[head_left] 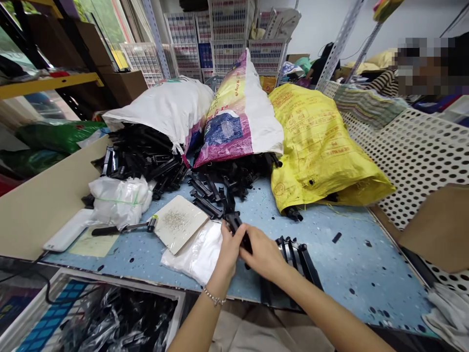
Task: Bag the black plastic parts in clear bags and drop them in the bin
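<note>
Close together over the blue table (351, 254), my left hand (231, 244) and my right hand (260, 247) are both closed around a long black plastic part (234, 221). The fingers hide much of it. Just beyond lie several loose black parts (207, 195), spilling from a larger heap (146, 156). Beside my right forearm is a row of black parts (298, 256) laid side by side. Under my left wrist lies a stack of clear plastic bags (198, 252), with a pale square board (179, 222) bearing small bits partly over it.
A white sack (164, 105), a printed sack (234, 117) and a yellow sack (322, 142) stand along the back. A black-handled tool (124, 228) and a bundle of bags (120, 200) lie left. At lower left is a crate (179, 305); a perforated white panel (417, 166) borders the right. Another person (421, 68) is beyond.
</note>
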### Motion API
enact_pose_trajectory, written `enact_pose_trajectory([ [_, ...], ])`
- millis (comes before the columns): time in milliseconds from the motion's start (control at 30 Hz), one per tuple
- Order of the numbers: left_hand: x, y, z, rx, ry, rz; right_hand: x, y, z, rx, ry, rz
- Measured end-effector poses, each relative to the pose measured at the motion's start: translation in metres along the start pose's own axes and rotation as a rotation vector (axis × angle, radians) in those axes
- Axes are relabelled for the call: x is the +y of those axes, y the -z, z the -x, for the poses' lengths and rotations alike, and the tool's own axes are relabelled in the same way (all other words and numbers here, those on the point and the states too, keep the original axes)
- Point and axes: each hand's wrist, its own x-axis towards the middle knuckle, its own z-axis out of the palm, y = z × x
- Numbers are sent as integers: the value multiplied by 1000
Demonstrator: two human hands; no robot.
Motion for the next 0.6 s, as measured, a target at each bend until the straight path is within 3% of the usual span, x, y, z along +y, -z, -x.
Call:
enact_pose_trajectory([
  [67,5,-6,2,-2,18,0,5,2,17,11,149,-117],
  [133,8,-9,8,-43,72,5,13,9,17,81,152,-236],
  [267,12,-17,27,-177,164,41,26,24,-9,304,140,-105],
  [367,14,-23,33,-165,163,57,24,25,-27,272,144,-96],
  [467,19,-22,30,-118,119,59,17,19,-20,212,85,-202],
  [533,24,-18,26,-83,111,76,12,12,-2,171,159,-192],
  [600,29,-14,23,-57,145,101,10,2,21,168,322,-92],
])
